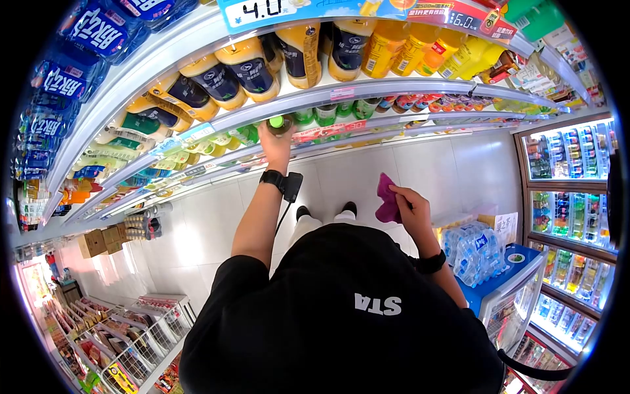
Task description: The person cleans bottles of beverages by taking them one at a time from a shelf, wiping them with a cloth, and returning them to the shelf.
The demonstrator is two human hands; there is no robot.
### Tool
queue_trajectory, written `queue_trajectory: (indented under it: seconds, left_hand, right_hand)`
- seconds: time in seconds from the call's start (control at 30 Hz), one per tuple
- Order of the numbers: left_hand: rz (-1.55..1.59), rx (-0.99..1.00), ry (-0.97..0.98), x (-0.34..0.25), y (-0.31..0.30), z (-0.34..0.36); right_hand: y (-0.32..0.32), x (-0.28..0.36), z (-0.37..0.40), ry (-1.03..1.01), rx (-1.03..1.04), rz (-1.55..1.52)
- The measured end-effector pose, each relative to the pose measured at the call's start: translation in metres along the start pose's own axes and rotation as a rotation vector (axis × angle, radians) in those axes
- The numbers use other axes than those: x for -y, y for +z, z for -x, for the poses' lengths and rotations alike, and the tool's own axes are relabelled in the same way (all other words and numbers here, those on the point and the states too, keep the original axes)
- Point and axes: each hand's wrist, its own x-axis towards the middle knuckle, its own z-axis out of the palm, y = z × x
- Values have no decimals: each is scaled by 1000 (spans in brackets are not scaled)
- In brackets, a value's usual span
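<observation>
The left hand (276, 136) wraps its grip around a green-capped bottle (280, 125) at the drinks shelf (295, 102); the right hand (413, 209) tightly pinches a purple cloth (388, 199).

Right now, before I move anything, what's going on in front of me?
A person stands at stocked drink shelves. Their left hand is around a green-capped bottle near a lower row of bottles; whether its base is off the shelf cannot be seen. Their right hand pinches a purple cloth between its fingers, held away from the shelves above the pale floor. The cloth and the bottle are apart.
</observation>
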Motion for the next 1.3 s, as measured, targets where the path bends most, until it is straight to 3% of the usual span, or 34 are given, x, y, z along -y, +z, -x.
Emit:
queue_trajectory:
  seconds: [0.2, 0.27, 0.5, 0.6, 0.7, 0.77, 0.87, 0.9, 1.07, 1.13, 1.17, 1.2, 1.27, 1.3]
  left_hand:
    - [-2, -6, -45, -22, 2, -8]
    - [-210, -117, 13, -29, 6, -6]
    - [-297, -148, 59, -33, 4, 1]
    - [-294, -191, 167, -38, -4, 8]
    - [-300, -129, 319, -52, -8, 10]
    - [-116, 241, 111, -79, -7, 12]
    - [-183, 232, 124, -76, 14, -6]
    - [-297, 353, 23, -75, 17, -20]
    - [-133, 187, 258, -76, 24, -45]
    - [-234, 458, -80, -83, 18, -52]
    - [-197, 348, 116, -72, 20, -50]
    - [-203, 347, 118, -68, 21, -50]
    - [-105, 117, 384, -69, 22, -45]
    - [-107, 119, 386, -69, 22, -44]
  right_hand:
    - [-1, 6, -6, -14, 12, 0]
    - [1, 6, -7, -30, 13, -40]
    - [-3, 2, -9, -27, 11, -26]
    - [-4, -1, -8, -12, -3, -40]
    - [-5, -7, -9, -6, -5, -66]
    - [-4, -10, -9, -8, -12, -84]
    - [-5, -11, -10, -1, 15, -115]
    - [-6, -11, -11, -8, 11, -118]
    - [-7, -15, -11, 27, 34, -204]
    - [-8, -17, -11, 30, 36, -201]
    - [-8, -18, -11, 37, 40, -195]
    - [-8, -19, -12, 36, 42, -201]
    - [-8, -21, -12, 27, 41, -216]
    - [-8, -21, -13, 27, 40, -218]
